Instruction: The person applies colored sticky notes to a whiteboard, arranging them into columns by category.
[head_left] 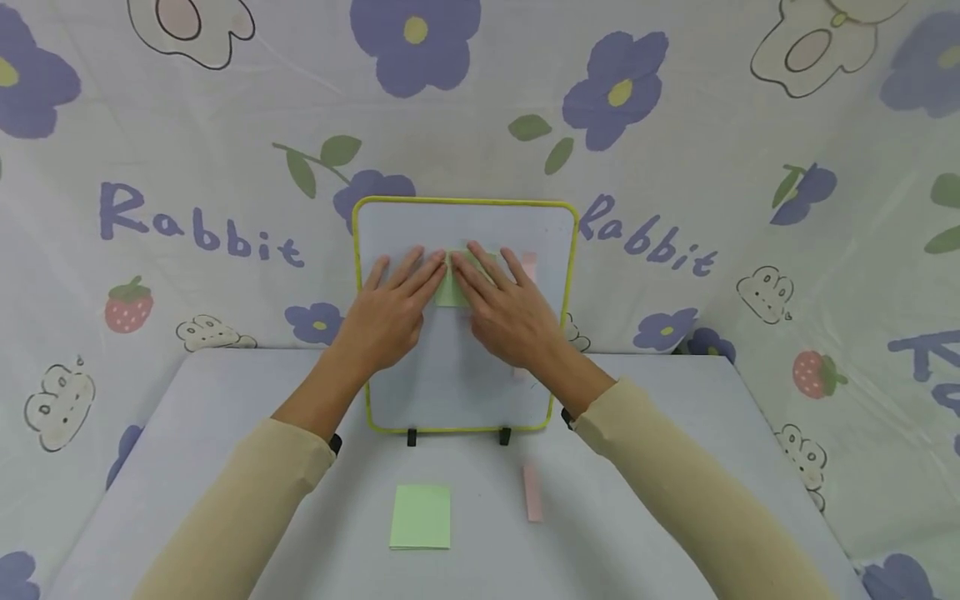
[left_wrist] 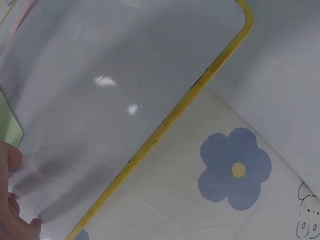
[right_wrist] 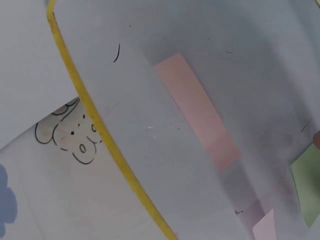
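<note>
A light green sticky note [head_left: 448,293] lies on a whiteboard [head_left: 457,392] with a yellow rim, upright on the table. My left hand [head_left: 390,312] has its fingers spread on the board, fingertips at the note's left edge. Across the note's upper right part lie the straight fingers of my right hand [head_left: 512,315]. Those fingers hide part of the note. In the left wrist view, some curved fingers of the left hand [left_wrist: 17,217] show beside the note [left_wrist: 10,125]. A pink strip [right_wrist: 200,112] is on the board, with another pink piece [right_wrist: 266,227] near the green note [right_wrist: 307,185].
On the white table [head_left: 300,533], a green sticky-note pad [head_left: 420,517] lies in front of the board, and a pink strip [head_left: 532,493] to its right. Two black feet [head_left: 412,437] support the board. Behind hangs a patterned cloth [head_left: 465,150].
</note>
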